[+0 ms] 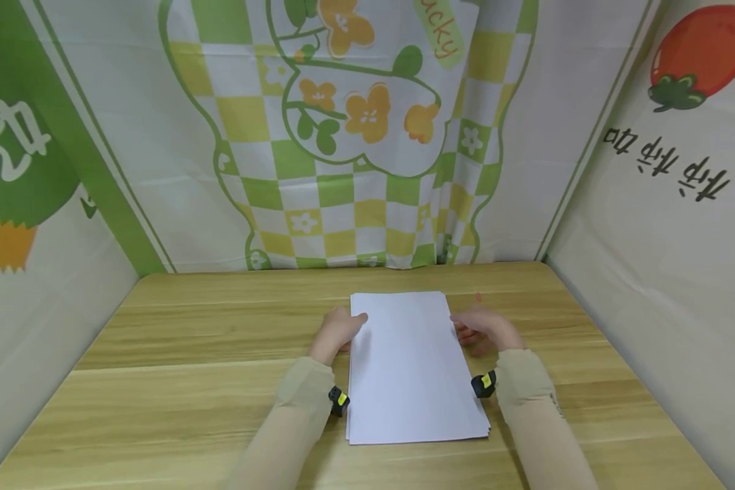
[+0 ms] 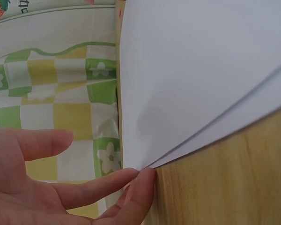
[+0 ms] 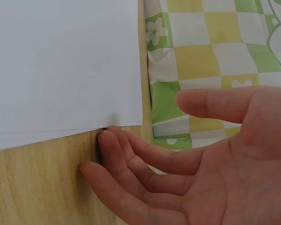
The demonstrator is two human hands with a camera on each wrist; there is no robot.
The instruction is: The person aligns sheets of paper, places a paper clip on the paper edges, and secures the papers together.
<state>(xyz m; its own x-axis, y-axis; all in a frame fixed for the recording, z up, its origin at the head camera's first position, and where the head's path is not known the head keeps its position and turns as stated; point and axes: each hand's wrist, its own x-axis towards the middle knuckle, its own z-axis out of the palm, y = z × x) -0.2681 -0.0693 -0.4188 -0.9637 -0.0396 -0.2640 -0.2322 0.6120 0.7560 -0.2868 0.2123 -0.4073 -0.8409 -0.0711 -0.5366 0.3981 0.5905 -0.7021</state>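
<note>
A stack of white paper sheets point(image 1: 413, 371) lies flat on the table, its edges slightly uneven. At its left edge is my left hand point(image 1: 337, 330); in the left wrist view the fingertips point(image 2: 143, 180) touch the paper's side near the far corner, with the thumb raised apart. My right hand point(image 1: 484, 327) is at the opposite edge. In the right wrist view its loosely bent fingers point(image 3: 113, 147) meet the sheets' side close to the far corner, and the thumb stands away from the paper. Neither hand pinches the sheets.
The wooden table point(image 1: 190, 367) extends on both sides of the stack. Behind it hangs a green-and-yellow checked cloth point(image 1: 343, 204), and a printed white curtain point(image 1: 667, 258) closes the right side. Each wrist wears a small black camera point(image 1: 338, 400).
</note>
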